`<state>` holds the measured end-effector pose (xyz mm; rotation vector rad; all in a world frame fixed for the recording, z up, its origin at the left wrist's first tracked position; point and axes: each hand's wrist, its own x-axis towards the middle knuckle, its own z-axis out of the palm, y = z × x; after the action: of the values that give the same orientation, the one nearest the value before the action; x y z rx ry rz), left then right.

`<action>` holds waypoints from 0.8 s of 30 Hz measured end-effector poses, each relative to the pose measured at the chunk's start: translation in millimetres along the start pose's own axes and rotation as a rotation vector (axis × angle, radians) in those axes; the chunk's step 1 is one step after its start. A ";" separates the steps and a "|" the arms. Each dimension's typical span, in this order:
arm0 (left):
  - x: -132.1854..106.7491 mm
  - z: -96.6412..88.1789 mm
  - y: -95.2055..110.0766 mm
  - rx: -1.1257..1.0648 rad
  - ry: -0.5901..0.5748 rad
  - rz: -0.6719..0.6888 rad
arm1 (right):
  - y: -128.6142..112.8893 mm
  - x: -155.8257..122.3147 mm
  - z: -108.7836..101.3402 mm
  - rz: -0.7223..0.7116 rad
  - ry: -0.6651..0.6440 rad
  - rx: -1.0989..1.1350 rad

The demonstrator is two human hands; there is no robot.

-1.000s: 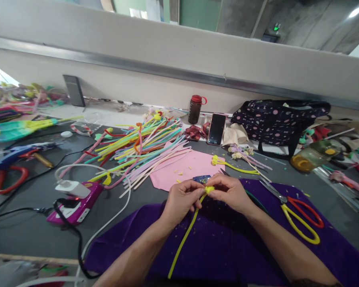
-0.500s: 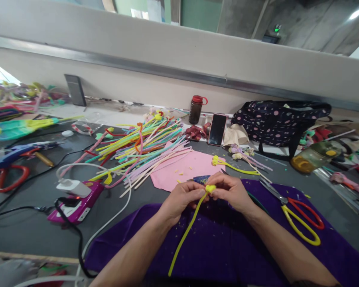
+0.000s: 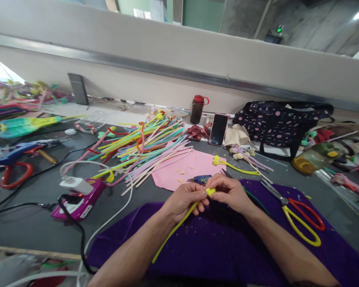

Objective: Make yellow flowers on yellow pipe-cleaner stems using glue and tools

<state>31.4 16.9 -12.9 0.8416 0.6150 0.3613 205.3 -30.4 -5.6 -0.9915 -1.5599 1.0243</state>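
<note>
Yellow pipe cleaner (image 3: pixel 173 233) is pinched at its top end between both hands: the left hand (image 3: pixel 184 200) and right hand (image 3: pixel 231 194) are closed on it above the purple cloth (image 3: pixel 227 247) on the desk (image 3: pixel 26 231). Only a small tight curl (image 3: pixel 210 191) looks formed there; the long tail runs straight, seemingly unworked.

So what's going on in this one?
A person holds a yellow pipe cleaner in both hands over a purple cloth. The left hand pinches the stem just below a small coiled end; the right hand grips that coil. The loose stem trails toward the person. Scissors lie on the cloth to the right, untouched.
</note>
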 end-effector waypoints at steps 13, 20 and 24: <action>1.1 2.0 -2.3 0.003 0.042 0.010 | -3.6 0.2 -0.7 -0.058 -0.056 -0.078; -0.4 5.4 -2.3 0.002 0.077 0.060 | -3.6 0.0 -2.2 -0.013 -0.044 -0.096; -3.6 7.9 0.1 0.030 0.102 0.135 | -4.8 -1.6 -3.6 0.074 -0.074 -0.039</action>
<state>33.6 10.5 -7.6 0.9001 0.6616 0.5208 208.6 -32.9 -0.9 -1.0553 -1.6191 1.0956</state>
